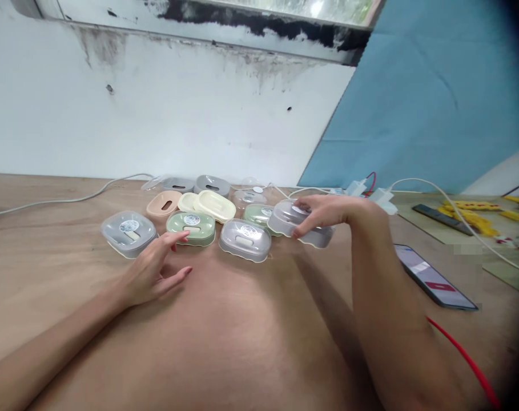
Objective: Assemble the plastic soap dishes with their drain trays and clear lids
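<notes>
My right hand (321, 212) grips a grey soap box (321, 235) with a clear lid from above, thumb on its near side. My left hand (156, 268) is open, thumb apart from the fingers, its fingertips at the front of a green soap box (203, 233); whether they touch it I cannot tell. Left of that hand sits another grey lidded soap box (123, 237). Between my hands lies a grey soap box (237, 246) with a round sticker. Partly behind the held box is a second green soap box (253, 214).
Behind stand a peach soap dish (156, 209), cream soap dish parts (216, 206), grey dishes (212, 184) and a clear lid (154, 182). At right lie a phone (434, 278), a dark remote-like object (441, 219), yellow pieces (477, 220) and white cables (460, 220). A white wall (177, 114) borders the wooden table (49, 251).
</notes>
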`<state>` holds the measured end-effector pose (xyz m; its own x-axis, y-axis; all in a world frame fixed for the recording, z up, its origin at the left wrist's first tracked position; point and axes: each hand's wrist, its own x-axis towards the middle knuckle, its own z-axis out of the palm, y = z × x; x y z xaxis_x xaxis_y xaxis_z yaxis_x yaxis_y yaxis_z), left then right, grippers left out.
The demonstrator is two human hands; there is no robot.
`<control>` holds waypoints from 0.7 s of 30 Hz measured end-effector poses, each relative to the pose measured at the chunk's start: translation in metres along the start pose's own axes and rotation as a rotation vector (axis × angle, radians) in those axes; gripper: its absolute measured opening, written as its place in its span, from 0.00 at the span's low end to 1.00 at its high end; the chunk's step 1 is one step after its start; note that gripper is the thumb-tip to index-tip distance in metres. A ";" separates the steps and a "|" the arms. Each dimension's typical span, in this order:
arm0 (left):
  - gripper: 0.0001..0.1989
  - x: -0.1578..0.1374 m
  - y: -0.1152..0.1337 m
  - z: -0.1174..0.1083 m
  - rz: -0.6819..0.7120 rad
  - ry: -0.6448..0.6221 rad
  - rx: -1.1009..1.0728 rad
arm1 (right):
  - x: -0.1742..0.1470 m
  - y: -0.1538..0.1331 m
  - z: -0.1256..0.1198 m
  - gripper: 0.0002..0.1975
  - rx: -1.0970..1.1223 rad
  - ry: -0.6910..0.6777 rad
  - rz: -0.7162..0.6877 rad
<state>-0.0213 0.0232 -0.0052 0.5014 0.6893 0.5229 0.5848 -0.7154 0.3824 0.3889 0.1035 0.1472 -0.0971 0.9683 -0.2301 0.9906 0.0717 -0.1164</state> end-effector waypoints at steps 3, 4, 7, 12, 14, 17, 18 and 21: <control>0.33 0.001 0.000 0.001 0.003 -0.020 -0.009 | 0.003 -0.008 0.002 0.30 0.065 -0.175 0.010; 0.33 0.001 0.001 0.001 0.004 -0.026 -0.012 | 0.003 -0.010 0.003 0.30 0.076 -0.174 -0.006; 0.31 0.002 0.003 0.000 -0.009 -0.040 -0.018 | 0.004 -0.010 0.007 0.31 0.098 -0.174 -0.008; 0.30 0.003 0.004 0.002 -0.010 -0.045 -0.022 | -0.014 0.015 0.024 0.44 0.138 -0.089 0.048; 0.30 0.003 0.004 0.004 -0.006 -0.043 -0.025 | -0.024 0.026 0.036 0.45 0.158 -0.062 0.057; 0.30 0.003 0.002 0.007 -0.001 -0.049 -0.022 | -0.033 0.033 0.058 0.47 0.167 -0.061 0.039; 0.30 0.003 0.001 0.008 0.002 -0.049 -0.020 | -0.032 0.034 0.065 0.48 0.174 -0.052 0.016; 0.30 0.002 0.001 0.009 -0.001 -0.042 -0.017 | -0.026 0.034 0.084 0.50 0.190 -0.040 -0.062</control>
<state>-0.0139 0.0252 -0.0101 0.5269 0.6941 0.4905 0.5748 -0.7161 0.3958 0.4173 0.0603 0.0685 -0.1647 0.9530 -0.2544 0.9471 0.0808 -0.3107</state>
